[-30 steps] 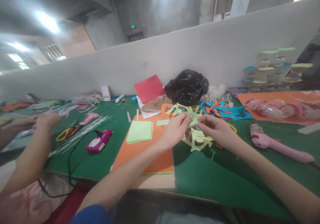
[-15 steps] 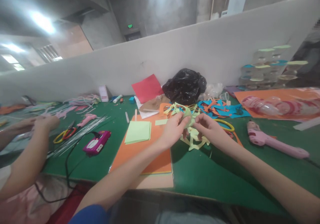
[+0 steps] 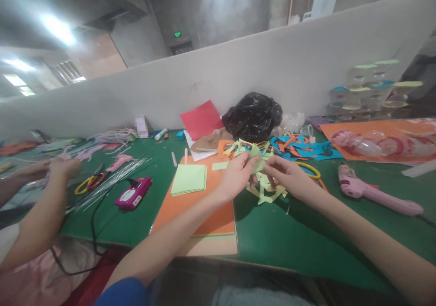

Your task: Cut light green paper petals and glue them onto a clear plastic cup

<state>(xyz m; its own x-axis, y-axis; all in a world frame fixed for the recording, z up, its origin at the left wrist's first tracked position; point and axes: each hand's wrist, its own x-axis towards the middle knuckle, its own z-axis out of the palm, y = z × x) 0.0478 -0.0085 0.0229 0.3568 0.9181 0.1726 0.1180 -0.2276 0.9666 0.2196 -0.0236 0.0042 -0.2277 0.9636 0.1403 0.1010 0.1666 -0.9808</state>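
A small piece of light green paper (image 3: 259, 160) is held up between my hands, above a heap of cut scraps. My left hand (image 3: 239, 174) pinches it from the left, fingers closed on it. My right hand (image 3: 283, 173) has its fingers curled at the paper's right edge, gripping it. Beneath them lie pale green paper scraps (image 3: 267, 196). To the left, a stack of light green paper squares (image 3: 188, 179) rests on orange sheets (image 3: 211, 213). Yellow scissor handles (image 3: 311, 169) show partly behind my right hand.
A pink glue gun (image 3: 378, 194) lies at right, near plastic cups on an orange sheet (image 3: 378, 126). A black plastic bag (image 3: 254, 115) sits against the partition. At left are a purple power strip (image 3: 134, 193), scissors (image 3: 89, 184), thin sticks and another person's arms (image 3: 44, 206).
The green paper has shifted and turned slightly between my fingers. Both hands stay in nearly the same place, and the view has moved a little.
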